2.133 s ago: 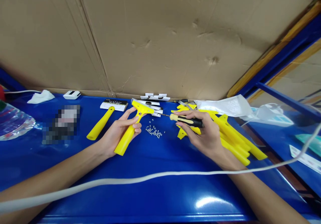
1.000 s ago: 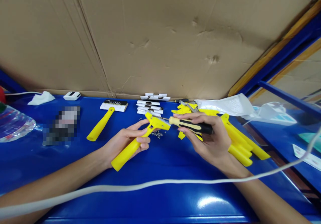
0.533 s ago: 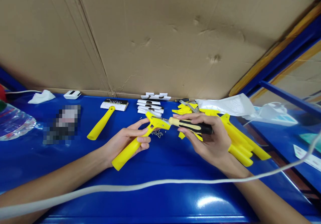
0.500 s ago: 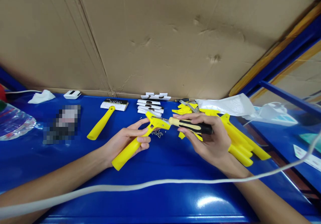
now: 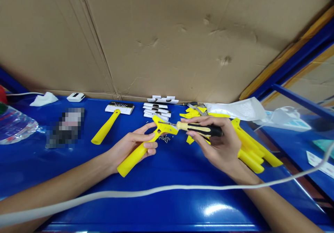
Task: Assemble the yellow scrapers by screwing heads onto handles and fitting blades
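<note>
Two hands are in use above the blue table (image 5: 188,212). The left hand (image 5: 125,151) is closed around the yellow scraper (image 5: 133,159), thumb and fingers pinching below its head. The scraper is tilted above the pile of small metal fasteners (image 5: 165,139) and partly hides it. The right hand (image 5: 223,144) grips the screwdriver (image 5: 199,128) by its black-and-cream handle. The shaft meets the scraper head; tip engagement cannot be made out. The right hand partly covers the yellow handles (image 5: 250,147). The white cable (image 5: 156,190) crosses the foreground, both ends out of view. The pixelated object (image 5: 66,126) is unreadable.
</note>
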{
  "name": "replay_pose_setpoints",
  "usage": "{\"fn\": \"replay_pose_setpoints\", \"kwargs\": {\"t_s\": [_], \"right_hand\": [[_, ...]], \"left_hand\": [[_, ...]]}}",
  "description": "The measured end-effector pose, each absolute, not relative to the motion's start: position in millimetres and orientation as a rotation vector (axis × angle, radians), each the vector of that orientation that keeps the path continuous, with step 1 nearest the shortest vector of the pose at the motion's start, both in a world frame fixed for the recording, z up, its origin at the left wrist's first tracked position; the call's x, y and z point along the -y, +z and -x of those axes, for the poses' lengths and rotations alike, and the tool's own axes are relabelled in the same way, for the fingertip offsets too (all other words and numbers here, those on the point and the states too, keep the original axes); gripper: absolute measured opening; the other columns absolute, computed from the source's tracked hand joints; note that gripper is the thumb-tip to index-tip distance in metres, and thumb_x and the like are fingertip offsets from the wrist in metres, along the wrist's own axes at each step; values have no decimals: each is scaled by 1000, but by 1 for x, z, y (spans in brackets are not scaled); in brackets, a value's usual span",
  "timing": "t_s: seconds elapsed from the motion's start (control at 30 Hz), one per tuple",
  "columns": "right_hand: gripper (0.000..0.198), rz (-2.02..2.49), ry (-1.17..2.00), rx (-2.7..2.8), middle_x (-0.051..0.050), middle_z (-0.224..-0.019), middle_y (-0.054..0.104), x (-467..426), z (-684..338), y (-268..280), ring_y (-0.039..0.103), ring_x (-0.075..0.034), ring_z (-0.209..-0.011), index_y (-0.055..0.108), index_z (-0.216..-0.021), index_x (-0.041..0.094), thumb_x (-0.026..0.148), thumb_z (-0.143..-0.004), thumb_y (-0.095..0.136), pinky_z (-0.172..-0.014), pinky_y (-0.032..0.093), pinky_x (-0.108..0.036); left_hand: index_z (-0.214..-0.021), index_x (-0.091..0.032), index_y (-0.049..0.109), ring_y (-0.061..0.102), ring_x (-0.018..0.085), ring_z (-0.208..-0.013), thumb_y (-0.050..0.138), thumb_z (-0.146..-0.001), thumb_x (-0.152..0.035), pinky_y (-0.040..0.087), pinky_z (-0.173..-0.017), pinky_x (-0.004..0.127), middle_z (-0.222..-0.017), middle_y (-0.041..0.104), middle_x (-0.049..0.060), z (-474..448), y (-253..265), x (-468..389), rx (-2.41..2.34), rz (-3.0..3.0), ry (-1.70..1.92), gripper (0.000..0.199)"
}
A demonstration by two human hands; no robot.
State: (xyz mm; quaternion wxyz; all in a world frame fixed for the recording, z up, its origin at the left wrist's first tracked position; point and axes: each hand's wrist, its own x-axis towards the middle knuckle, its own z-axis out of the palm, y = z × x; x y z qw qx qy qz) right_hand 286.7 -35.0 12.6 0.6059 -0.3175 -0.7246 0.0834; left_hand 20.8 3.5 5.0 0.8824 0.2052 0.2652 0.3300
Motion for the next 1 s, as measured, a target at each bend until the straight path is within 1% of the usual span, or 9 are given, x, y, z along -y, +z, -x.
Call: {"fn": "replay_pose_setpoints", "kwargs": {"t_s": [0.1, 0.27, 0.47, 0.57, 0.63, 0.7, 0.83, 0.93, 1.0], "right_hand": [[41, 747, 257, 1604, -5, -112, 83, 35, -283, 16, 85, -26, -108, 62, -116, 26, 6, -91, 86, -93, 71, -42], [36, 761, 357, 1528, -3, -110, 83, 33, -280, 17, 86, -26, -106, 62, -114, 27, 11, -93, 87, -93, 72, -42], [34, 761, 300, 1448, -1, -108, 83, 32, -283, 20, 86, -24, -104, 65, -114, 30, 14, -93, 87, -93, 73, -41], [32, 774, 287, 1445, -1, -107, 83, 31, -284, 21, 86, -23, -101, 66, -112, 29, 14, -93, 87, -89, 73, -38], [32, 775, 304, 1454, -1, -107, 83, 31, -285, 20, 86, -24, -100, 66, -112, 28, 14, -93, 87, -88, 73, -39], [32, 778, 326, 1462, -2, -107, 83, 31, -285, 19, 86, -26, -100, 66, -113, 28, 14, -93, 86, -90, 73, -42], [32, 794, 337, 1469, -4, -109, 82, 31, -285, 18, 86, -28, -102, 65, -115, 30, 15, -95, 85, -92, 74, -47], [31, 793, 327, 1482, -4, -108, 83, 31, -285, 18, 86, -28, -102, 65, -114, 30, 19, -96, 86, -91, 74, -47], [30, 786, 321, 1489, -3, -107, 83, 31, -286, 19, 86, -27, -101, 64, -114, 28, 20, -95, 87, -91, 74, -45]], "left_hand": [[-160, -23, 51, 55, 5, -58, 73, -90, 3, 51, -61, 25, -125, 73, 14, -21, 5, -3, -542, -419, 691, 78], [-161, -24, 52, 55, 5, -59, 71, -92, 3, 51, -61, 25, -126, 73, 15, -21, 3, -4, -535, -430, 690, 77], [-162, -24, 53, 55, 4, -60, 70, -93, 2, 51, -63, 25, -134, 71, 17, -20, 3, -4, -511, -449, 683, 76], [-162, -24, 52, 55, 4, -60, 72, -91, 2, 51, -62, 25, -134, 71, 17, -20, 3, -4, -527, -455, 679, 78], [-162, -25, 51, 55, 5, -60, 73, -90, 2, 50, -62, 25, -132, 71, 16, -20, 4, -4, -535, -452, 681, 80], [-161, -26, 52, 55, 5, -59, 73, -90, 2, 50, -62, 25, -127, 72, 14, -20, 4, -3, -537, -450, 685, 79], [-151, -21, 59, 53, 4, -58, 74, -92, 1, 49, -62, 25, -119, 71, 12, -21, 5, -3, -537, -470, 682, 65], [-149, -19, 60, 52, 4, -58, 75, -92, -1, 48, -61, 25, -118, 71, 12, -22, 6, -3, -557, -493, 685, 61], [-149, -18, 60, 52, 4, -57, 76, -92, -1, 47, -61, 25, -111, 71, 10, -22, 6, -3, -568, -504, 687, 62]]}}
